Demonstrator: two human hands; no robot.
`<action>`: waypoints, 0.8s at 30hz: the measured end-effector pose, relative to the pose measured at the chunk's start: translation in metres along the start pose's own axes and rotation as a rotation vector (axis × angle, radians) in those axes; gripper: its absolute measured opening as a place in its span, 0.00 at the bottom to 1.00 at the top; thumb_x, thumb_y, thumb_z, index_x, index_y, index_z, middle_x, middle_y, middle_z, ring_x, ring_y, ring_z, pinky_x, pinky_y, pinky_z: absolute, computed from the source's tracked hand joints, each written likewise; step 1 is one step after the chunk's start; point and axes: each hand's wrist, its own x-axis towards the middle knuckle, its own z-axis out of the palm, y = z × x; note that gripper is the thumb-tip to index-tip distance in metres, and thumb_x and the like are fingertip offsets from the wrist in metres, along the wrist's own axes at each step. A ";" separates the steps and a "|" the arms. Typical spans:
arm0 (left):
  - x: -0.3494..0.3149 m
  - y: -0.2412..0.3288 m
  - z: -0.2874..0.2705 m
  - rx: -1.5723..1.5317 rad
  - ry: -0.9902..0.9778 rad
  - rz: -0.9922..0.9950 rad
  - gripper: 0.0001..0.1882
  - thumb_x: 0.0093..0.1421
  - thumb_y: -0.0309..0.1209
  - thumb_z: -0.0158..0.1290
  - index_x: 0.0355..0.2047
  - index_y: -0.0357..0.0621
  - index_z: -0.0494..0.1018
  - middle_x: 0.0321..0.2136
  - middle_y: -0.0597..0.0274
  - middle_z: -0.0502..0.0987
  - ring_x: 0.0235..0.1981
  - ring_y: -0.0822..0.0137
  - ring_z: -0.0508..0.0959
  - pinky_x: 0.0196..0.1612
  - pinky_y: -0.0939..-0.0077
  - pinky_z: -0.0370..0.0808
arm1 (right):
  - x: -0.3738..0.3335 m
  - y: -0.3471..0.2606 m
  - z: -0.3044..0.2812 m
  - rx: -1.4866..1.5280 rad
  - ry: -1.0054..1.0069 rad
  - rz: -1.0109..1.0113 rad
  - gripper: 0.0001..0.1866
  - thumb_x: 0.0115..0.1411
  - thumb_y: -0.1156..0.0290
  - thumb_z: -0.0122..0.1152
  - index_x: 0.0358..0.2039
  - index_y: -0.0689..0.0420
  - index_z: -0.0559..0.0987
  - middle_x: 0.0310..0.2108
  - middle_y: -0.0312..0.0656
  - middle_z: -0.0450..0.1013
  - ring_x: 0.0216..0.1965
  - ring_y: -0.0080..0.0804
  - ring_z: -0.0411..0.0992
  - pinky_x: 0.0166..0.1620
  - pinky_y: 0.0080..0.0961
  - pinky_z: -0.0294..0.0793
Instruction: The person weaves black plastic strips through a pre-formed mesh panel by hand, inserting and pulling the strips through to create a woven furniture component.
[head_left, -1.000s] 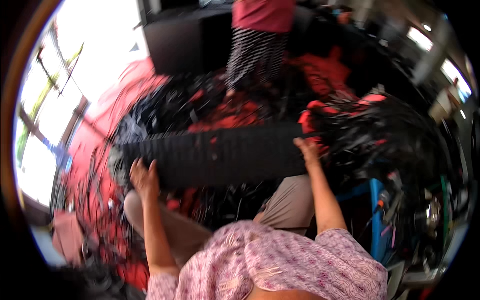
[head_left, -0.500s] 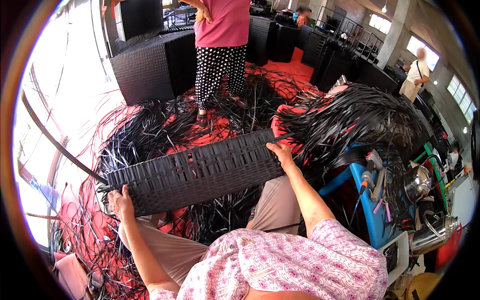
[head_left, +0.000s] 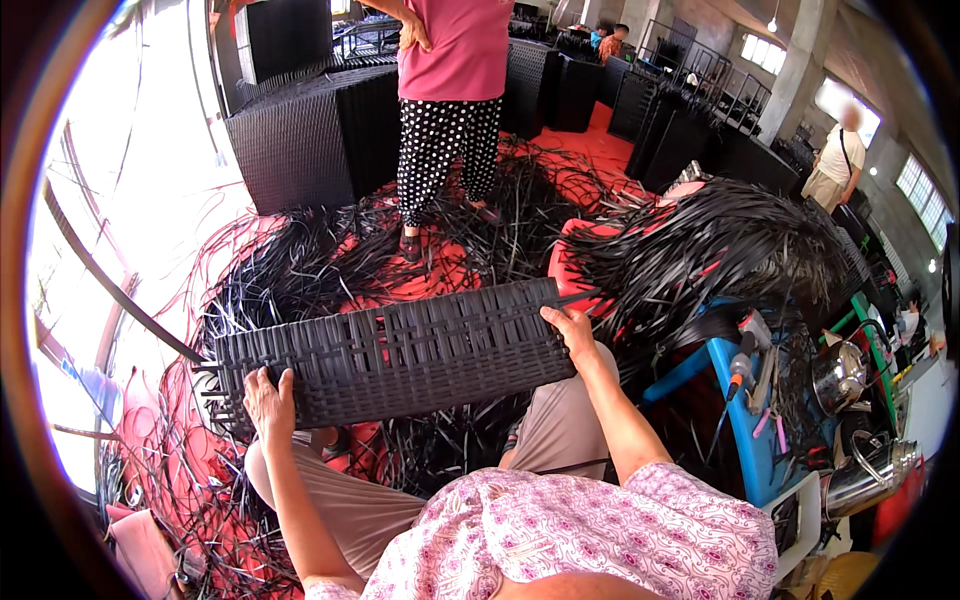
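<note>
Red sheeting [head_left: 570, 147] covers the workshop floor, probably to keep the work off bare ground, with loose black strips [head_left: 275, 275] strewn well beyond the left hand [head_left: 268, 405]. Several woven black boxes [head_left: 285, 145] line the space past both hands, too many overlapping for me to count, apparently parked aside to leave room for sitting. One co-worker in a pink top [head_left: 455, 60] stands ahead, between the two hands' lines; another in pale clothes [head_left: 838, 160] is far off to the right hand's right, and smaller figures farther back are hard to number. One thick bundle of strips [head_left: 720, 235] lies just beyond the right hand [head_left: 573, 335], seemingly to be within easy reach. One woven panel [head_left: 430, 350] spans the gap between the hands, tilted over the knees. Both hands hold it: the left has its near corner, fingers on the face; the right pinches the opposite end, thumb on top, likely to keep so long a piece steady. One blue stool [head_left: 738, 440], to the right hand's right, bears one screwdriver [head_left: 740, 368] and two pink handles [head_left: 781, 435], perhaps a single pair of scissors. Two metal pots [head_left: 840, 375] stand farther right.
</note>
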 end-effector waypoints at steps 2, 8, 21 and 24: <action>0.010 -0.006 0.009 -0.015 0.048 -0.016 0.35 0.66 0.53 0.49 0.57 0.31 0.68 0.56 0.46 0.68 0.59 0.46 0.68 0.62 0.56 0.62 | 0.001 0.008 0.003 0.034 0.001 -0.030 0.22 0.56 0.53 0.71 0.35 0.63 0.84 0.29 0.32 0.78 0.29 0.19 0.72 0.36 0.21 0.71; -0.008 0.031 -0.008 0.040 0.085 0.043 0.30 0.63 0.49 0.55 0.51 0.32 0.73 0.53 0.46 0.73 0.58 0.49 0.70 0.61 0.56 0.62 | -0.005 -0.006 0.011 0.113 0.021 -0.081 0.20 0.57 0.56 0.71 0.36 0.63 0.84 0.30 0.32 0.79 0.31 0.19 0.73 0.37 0.20 0.72; -0.062 0.097 0.003 -0.162 0.011 0.323 0.25 0.61 0.41 0.58 0.52 0.34 0.72 0.54 0.49 0.72 0.58 0.50 0.69 0.63 0.56 0.60 | 0.004 0.027 0.000 0.014 0.061 -0.046 0.23 0.54 0.49 0.73 0.25 0.58 0.81 0.22 0.28 0.72 0.25 0.17 0.66 0.31 0.21 0.65; -0.068 0.103 0.030 -0.170 0.048 0.375 0.29 0.61 0.43 0.58 0.55 0.31 0.70 0.58 0.46 0.70 0.62 0.49 0.66 0.66 0.55 0.58 | -0.003 0.018 0.009 0.110 0.056 -0.057 0.23 0.54 0.49 0.73 0.24 0.59 0.81 0.23 0.28 0.72 0.25 0.17 0.66 0.31 0.21 0.65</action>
